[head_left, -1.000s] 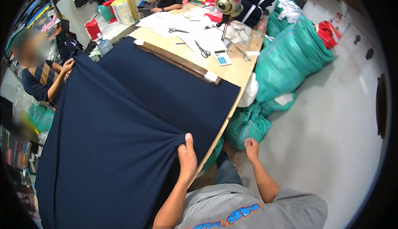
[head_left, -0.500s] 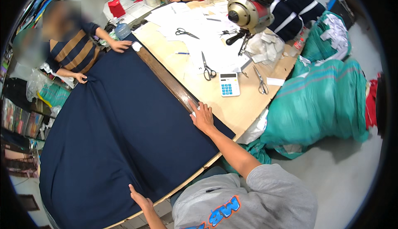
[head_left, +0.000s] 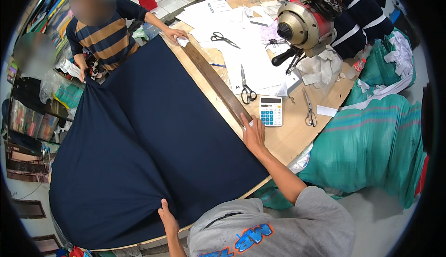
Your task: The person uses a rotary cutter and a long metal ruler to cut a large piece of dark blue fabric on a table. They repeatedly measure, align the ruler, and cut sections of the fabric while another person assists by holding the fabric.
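Note:
A large sheet of navy fabric [head_left: 172, 117] covers the left part of the table and hangs in folds at its left. My left hand [head_left: 169, 220] is closed on the fabric's near edge, thumb on top, and creases run away from it. My right hand [head_left: 254, 136] grips the near end of a long brown wooden bar [head_left: 211, 76], which lies just right of the fabric's edge. Something white shows under those fingers. At the bar's far end, a co-worker's hand [head_left: 176, 35] holds a white wrapped tip; their other hand [head_left: 82, 74] holds the fabric's far corner.
Right of the bar lie a calculator [head_left: 270, 111], black-handled scissors [head_left: 247, 91], a second pair of scissors [head_left: 224, 38], metal shears [head_left: 310, 113] and white papers [head_left: 209, 13]. A cutting machine [head_left: 306, 24] stands beyond. Green sacks [head_left: 367, 143] crowd the table's right edge.
The wooden bar has moved right, off the fabric onto the bare tabletop, carried by my right hand and the co-worker's. The co-worker has raised the fabric's far corner. My view has shifted too.

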`<state>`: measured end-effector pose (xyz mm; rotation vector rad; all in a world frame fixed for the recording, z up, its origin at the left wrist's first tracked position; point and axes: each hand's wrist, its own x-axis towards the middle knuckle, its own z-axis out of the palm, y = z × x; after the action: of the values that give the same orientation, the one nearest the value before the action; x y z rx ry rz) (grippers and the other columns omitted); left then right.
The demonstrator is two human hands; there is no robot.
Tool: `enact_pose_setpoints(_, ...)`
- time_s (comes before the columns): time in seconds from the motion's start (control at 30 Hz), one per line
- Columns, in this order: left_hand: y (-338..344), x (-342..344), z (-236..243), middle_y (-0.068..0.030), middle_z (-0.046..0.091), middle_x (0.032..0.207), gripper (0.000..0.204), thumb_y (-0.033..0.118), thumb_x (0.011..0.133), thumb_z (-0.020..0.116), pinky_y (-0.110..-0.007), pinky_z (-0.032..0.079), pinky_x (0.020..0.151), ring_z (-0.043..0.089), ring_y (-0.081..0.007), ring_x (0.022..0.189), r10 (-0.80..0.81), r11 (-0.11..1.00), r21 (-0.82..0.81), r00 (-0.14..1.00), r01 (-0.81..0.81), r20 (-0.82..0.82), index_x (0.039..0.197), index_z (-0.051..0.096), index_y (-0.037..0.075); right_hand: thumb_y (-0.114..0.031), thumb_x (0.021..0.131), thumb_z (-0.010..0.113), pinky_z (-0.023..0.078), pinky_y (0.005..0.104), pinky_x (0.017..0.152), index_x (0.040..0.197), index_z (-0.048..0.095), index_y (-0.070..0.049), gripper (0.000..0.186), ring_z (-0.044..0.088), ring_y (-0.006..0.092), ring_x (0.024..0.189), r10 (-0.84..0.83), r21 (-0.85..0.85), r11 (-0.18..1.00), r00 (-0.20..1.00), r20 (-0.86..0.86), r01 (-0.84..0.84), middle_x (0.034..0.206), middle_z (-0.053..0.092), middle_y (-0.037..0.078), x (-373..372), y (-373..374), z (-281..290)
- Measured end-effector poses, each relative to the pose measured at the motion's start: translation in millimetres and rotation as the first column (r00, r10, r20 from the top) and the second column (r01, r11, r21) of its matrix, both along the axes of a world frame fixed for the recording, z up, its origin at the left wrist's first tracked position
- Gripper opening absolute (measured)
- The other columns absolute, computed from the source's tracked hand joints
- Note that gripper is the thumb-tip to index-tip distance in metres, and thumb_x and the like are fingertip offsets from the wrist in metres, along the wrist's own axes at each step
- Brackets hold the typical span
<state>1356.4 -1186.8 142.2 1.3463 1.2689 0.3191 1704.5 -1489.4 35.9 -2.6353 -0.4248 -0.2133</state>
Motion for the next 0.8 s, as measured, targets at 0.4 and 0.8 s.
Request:
enact_pose_setpoints(0.4,-58,21,25,-0.0132,0.066,0.146,0.066,0.049,0.115,0.058,-0.039,0.054,0.107,0.065,-0.0221,0.129,-0.542,0.775,-0.198,0.793,0.600,0.280,0.157,0.055,-0.002,-0.035,0.109,0.073,0.051,0.0380,0.111,0.146,0.057,0.010,0.061,0.062,0.0208,0.128,0.720,0.764,0.450,0.318,-0.617,0.462,0.140,0.066,0.016,-204,120,84)
enact_pose_setpoints(0.8,236,-181,-41,-0.0141,0.066,0.150,0.062,0.046,0.107,0.068,-0.055,0.050,0.120,0.066,-0.0335,0.133,0.559,0.826,-0.446,0.604,-0.345,0.569,0.150,0.061,0.002,-0.019,0.105,0.075,0.049,0.0383,0.116,0.160,0.043,0.014,0.072,0.064,0.0273,0.134,0.207,0.630,0.484,0.620,-0.756,0.607,0.147,0.065,0.024,-242,79,134)
